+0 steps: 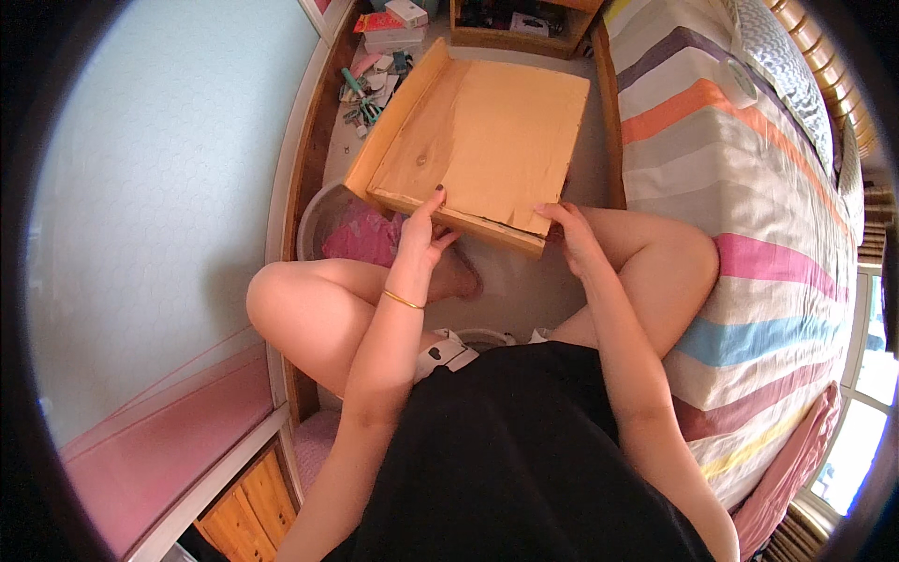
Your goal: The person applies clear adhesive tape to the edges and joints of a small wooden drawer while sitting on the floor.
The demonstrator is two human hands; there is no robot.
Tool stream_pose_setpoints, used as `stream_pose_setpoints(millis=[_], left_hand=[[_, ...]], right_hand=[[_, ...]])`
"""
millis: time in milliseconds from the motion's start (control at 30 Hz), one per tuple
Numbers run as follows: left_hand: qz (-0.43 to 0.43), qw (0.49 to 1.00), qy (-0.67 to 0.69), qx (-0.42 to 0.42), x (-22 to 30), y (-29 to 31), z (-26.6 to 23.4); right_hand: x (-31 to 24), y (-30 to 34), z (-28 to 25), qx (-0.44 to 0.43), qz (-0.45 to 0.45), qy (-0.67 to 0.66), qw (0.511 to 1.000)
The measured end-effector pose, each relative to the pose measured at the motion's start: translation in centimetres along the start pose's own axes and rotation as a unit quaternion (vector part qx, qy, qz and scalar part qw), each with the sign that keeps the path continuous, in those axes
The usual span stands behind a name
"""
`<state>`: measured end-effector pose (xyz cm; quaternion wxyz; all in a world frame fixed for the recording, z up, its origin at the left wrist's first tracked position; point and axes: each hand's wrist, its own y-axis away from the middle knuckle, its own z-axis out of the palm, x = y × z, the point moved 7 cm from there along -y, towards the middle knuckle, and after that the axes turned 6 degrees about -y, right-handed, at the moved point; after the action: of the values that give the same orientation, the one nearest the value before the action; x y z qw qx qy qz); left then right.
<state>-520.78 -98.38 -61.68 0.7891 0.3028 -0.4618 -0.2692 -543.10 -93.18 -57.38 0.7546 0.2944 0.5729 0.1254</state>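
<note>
A wooden drawer (496,140) is held up in front of me, bottom panel facing up and its taller front board (398,117) on the left. My left hand (426,229) grips the near edge, thumb on top and fingers underneath. At the near right corner my right hand (569,234) is closed on the same drawer, thumb pressed on the panel. A dark gap runs along the near edge, between the panel and the side board. The drawer's inside is hidden from view.
To the left stands a bin (314,220) with a pink bag (361,239). Small items (370,98) lie heaped on the floor behind it, near boxes (398,28). A wooden cabinet (524,42) stands at the far end. The striped bed (721,197) lines the right, a pale sliding door (178,187) the left.
</note>
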Motion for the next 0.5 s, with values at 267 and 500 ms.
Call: stream_pose_setpoints(millis=[267,500], left_hand=[[0.031,0.997,0.064,-0.017,-1.1,3.6,3.1],[0.057,0.987,0.142,-0.043,1.3,5.6,7.6]], right_hand=[[-6.2,1.6,-0.8,-0.073,-0.018,0.020,0.997],[-14.5,3.3,-0.2,-0.137,-0.044,0.165,0.976]])
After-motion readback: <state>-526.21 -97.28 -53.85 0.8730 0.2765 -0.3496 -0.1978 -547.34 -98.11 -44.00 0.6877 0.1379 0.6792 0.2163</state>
